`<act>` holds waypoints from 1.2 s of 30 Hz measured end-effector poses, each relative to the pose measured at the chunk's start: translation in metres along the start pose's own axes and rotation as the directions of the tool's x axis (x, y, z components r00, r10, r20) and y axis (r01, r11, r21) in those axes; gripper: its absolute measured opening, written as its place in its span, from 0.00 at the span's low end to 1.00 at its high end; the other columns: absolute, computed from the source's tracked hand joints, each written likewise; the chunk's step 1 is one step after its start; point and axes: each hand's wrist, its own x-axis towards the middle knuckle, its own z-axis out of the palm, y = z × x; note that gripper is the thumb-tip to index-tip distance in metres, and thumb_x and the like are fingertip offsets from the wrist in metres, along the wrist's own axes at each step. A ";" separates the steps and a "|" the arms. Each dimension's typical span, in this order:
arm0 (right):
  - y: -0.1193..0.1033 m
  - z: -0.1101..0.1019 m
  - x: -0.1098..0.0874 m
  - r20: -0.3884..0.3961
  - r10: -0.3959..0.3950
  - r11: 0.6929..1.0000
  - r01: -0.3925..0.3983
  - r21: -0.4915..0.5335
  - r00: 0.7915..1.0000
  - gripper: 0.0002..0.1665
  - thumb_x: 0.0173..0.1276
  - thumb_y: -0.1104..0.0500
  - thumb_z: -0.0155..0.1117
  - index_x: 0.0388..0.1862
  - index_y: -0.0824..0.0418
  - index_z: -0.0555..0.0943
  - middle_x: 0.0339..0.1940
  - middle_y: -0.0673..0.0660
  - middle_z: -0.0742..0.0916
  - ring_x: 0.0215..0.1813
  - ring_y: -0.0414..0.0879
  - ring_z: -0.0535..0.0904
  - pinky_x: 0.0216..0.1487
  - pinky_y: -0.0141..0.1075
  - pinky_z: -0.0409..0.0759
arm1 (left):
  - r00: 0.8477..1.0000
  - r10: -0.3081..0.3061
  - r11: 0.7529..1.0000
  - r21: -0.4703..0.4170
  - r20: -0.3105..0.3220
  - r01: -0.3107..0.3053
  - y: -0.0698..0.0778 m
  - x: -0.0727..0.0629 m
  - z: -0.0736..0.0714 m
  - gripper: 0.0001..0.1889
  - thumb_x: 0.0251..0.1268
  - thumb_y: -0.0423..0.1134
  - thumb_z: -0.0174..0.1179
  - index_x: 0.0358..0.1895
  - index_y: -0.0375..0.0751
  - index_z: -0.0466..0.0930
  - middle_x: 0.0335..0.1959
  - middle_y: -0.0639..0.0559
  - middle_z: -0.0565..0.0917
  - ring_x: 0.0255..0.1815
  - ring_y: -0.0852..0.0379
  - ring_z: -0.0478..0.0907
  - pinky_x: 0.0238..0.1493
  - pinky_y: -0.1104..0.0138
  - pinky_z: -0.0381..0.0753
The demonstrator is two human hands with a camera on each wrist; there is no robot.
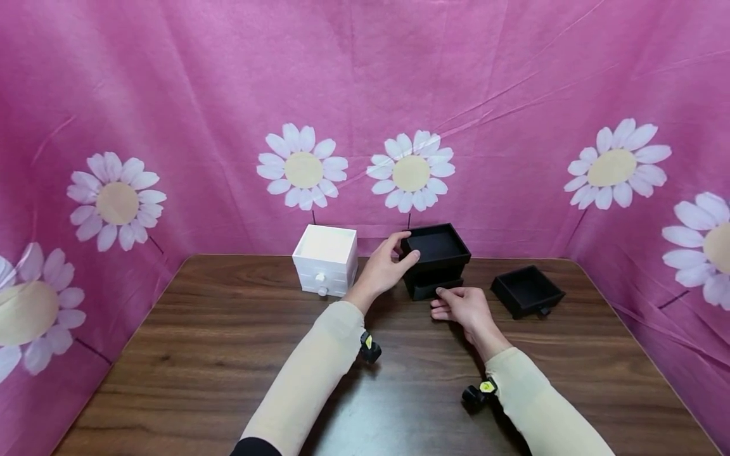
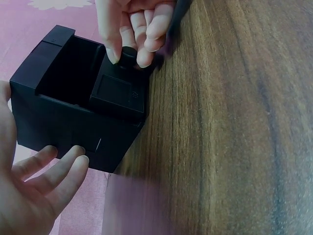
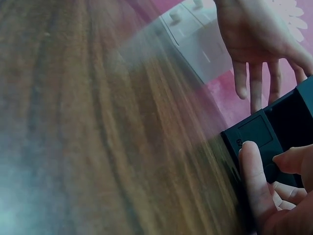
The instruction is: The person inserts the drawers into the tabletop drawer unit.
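A black drawer box (image 1: pixel 439 246) with a shallow tray top stands near the back of the table. Above its lower drawer (image 2: pixel 117 95) gapes a dark slot (image 2: pixel 73 68). My right hand (image 1: pixel 464 310) pinches the round knob (image 2: pixel 128 57) of that lower drawer between thumb and fingers. With fairly straight fingers, my left hand (image 1: pixel 381 269) touches the box's left side, and the thumb lies at the upper edge. To the right, apart from both hands, a loose black drawer (image 1: pixel 527 292) sits on the wood with its knob toward me.
A white drawer box (image 1: pixel 325 259) with two knobs stands left of the black one. The brown wooden table (image 1: pixel 228 354) ends at a pink flowered cloth (image 1: pixel 353 76) behind and at both sides.
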 end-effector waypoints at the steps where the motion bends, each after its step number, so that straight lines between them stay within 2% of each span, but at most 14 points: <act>1: -0.001 0.001 0.001 -0.001 0.000 1.000 0.000 -0.001 1.000 0.25 0.85 0.63 0.57 0.65 0.87 0.74 0.28 0.55 0.92 0.26 0.40 0.90 0.36 0.34 0.91 | 1.000 0.000 1.000 -0.001 -0.003 0.000 0.000 0.000 0.000 0.31 0.78 0.57 0.62 0.80 0.58 0.71 0.64 0.46 0.80 0.64 0.48 0.79 0.64 0.52 0.81; 18: -0.003 0.003 0.008 0.008 0.023 1.000 -0.023 -0.017 1.000 0.27 0.85 0.61 0.57 0.67 0.86 0.73 0.28 0.55 0.91 0.26 0.40 0.90 0.37 0.35 0.91 | 1.000 -0.003 1.000 -0.007 0.000 0.003 0.002 -0.001 -0.002 0.31 0.79 0.56 0.62 0.80 0.57 0.71 0.65 0.45 0.80 0.64 0.48 0.79 0.64 0.52 0.81; 30: -0.001 -0.008 -0.005 0.036 0.001 0.996 0.002 -0.091 0.999 0.27 0.86 0.59 0.56 0.66 0.85 0.75 0.31 0.56 0.92 0.28 0.41 0.90 0.38 0.36 0.91 | 1.000 -0.008 1.000 -0.014 0.005 0.008 0.003 -0.001 0.000 0.31 0.79 0.56 0.62 0.80 0.57 0.71 0.66 0.44 0.80 0.66 0.46 0.79 0.65 0.51 0.81; 36: -0.002 -0.016 -0.014 0.059 -0.002 0.996 0.008 -0.092 0.998 0.28 0.86 0.59 0.56 0.67 0.85 0.74 0.31 0.57 0.92 0.29 0.42 0.91 0.39 0.37 0.92 | 1.000 -0.008 1.000 -0.008 -0.001 0.007 0.001 0.000 0.000 0.31 0.79 0.55 0.62 0.80 0.57 0.71 0.65 0.45 0.80 0.65 0.48 0.79 0.65 0.51 0.81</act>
